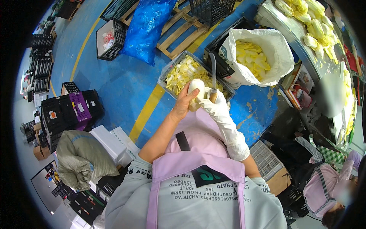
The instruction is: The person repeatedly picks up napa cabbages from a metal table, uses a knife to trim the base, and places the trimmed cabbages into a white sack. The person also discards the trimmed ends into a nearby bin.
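Note:
My bare left hand (182,105) is closed around a pale, trimmed head of baby Chinese cabbage (196,86), its white rounded end upward. Against it rests my right hand (216,108), in a long white glove, closed on the wooden handle of a knife (214,70). The knife's narrow, curved blade points up and away from me. Just beyond both hands stands a lined crate (163,81) full of loose yellow-white cabbage leaves (183,72). The lower part of the cabbage is partly hidden by my fingers.
A white sack (284,49) of yellow leaves stands at the right, near a metal table (284,21) heaped with cabbages (316,32). Ahead are a blue bag (146,28) and a wooden pallet (181,36). Black crates (57,110) stand left; a co-worker (322,183) is at lower right.

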{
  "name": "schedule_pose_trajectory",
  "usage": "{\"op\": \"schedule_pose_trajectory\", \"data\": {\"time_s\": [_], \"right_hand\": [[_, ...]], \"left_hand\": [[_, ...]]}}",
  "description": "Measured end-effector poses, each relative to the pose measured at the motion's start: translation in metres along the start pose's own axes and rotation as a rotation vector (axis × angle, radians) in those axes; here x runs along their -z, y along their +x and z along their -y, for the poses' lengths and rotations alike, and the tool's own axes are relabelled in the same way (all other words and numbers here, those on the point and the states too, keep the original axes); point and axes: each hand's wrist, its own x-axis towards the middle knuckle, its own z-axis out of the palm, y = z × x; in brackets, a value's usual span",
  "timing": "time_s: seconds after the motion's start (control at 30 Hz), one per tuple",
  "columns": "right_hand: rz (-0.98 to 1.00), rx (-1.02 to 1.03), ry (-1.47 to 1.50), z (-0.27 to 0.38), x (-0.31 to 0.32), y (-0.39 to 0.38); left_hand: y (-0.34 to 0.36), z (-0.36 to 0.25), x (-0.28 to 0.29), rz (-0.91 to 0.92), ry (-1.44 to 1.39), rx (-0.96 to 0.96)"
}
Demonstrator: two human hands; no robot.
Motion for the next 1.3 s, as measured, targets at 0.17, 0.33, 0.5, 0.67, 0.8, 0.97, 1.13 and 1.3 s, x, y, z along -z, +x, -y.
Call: {"op": "schedule_pose_trajectory", "data": {"time_s": [0.17, 0.33, 0.5, 0.67, 0.8, 0.97, 1.13, 1.3], "right_hand": [[-0.07, -0.069, -0.268, 0.006, -0.01, -0.001], [0.011, -0.107, -0.138, 0.013, -0.021, 0.002], [-0.192, 0.022, -0.314, 0.011, -0.01, -0.016], [-0.317, 0.226, -0.603, 0.024, 0.008, -0.05], [-0.484, 0.352, -0.612, 0.037, 0.061, -0.065], [-0.396, 0.365, -0.165, 0.127, 0.143, -0.121], [-0.481, 0.524, -0.071, 0.183, 0.238, -0.195], [-0.771, 0.629, 0.025, 0.215, 0.298, -0.262]], "left_hand": [[-0.005, -0.001, 0.008, -0.004, -0.008, -0.008], [-0.005, 0.008, 0.024, -0.108, -0.2, 0.034], [0.007, 0.023, 0.03, -0.218, -0.439, 0.095], [0.013, 0.048, -0.022, -0.105, -0.423, 0.187], [0.022, 0.069, -0.095, -0.007, -0.275, 0.203], [0.038, 0.104, -0.208, 0.292, -0.139, 0.221], [0.078, 0.158, -0.293, 0.368, 0.017, 0.345], [0.11, 0.198, -0.355, 0.403, 0.092, 0.472]]}}
